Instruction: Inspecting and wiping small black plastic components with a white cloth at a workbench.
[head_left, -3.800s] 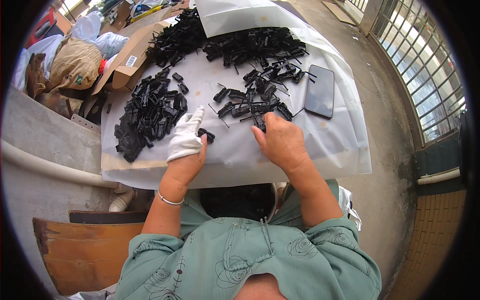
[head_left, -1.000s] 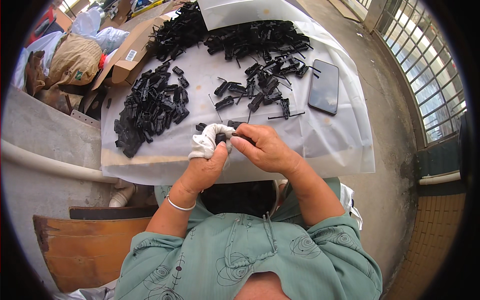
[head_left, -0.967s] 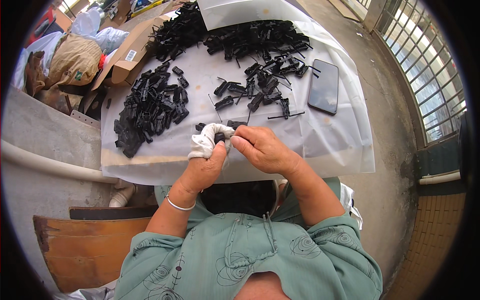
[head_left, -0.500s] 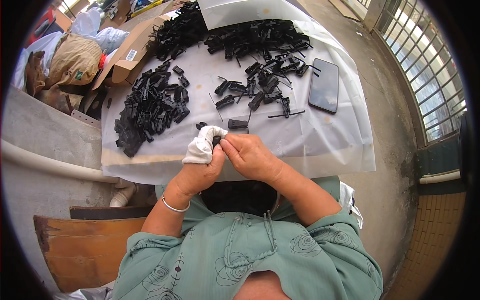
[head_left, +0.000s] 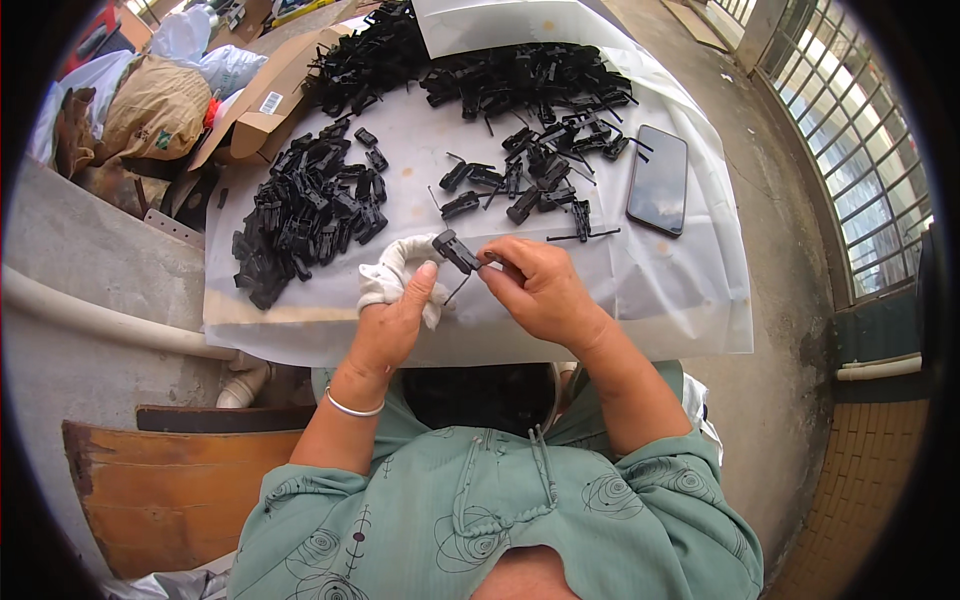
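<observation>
My left hand [head_left: 395, 310], with white cloth wrapped round its fingers, grips a small black plastic clip [head_left: 455, 250] above the near edge of the table's white plastic sheet [head_left: 660, 290]. My right hand [head_left: 540, 290] pinches a thin black pin against the clip's right end. Both hands meet at the clip. A heap of similar black clips [head_left: 300, 215] lies to the left of my hands. Loose black parts [head_left: 520, 185] are scattered just beyond them.
A dark phone [head_left: 658, 180] lies flat on the sheet at the right. More black parts [head_left: 520, 75] pile up at the far side, near a cardboard box [head_left: 265, 95] and bags at the far left. A wooden board [head_left: 150, 490] stands low left.
My hands reached into the loose parts earlier, then came together near the table's front edge. Since half a second ago the clip has been turned and lifted slightly between both hands.
</observation>
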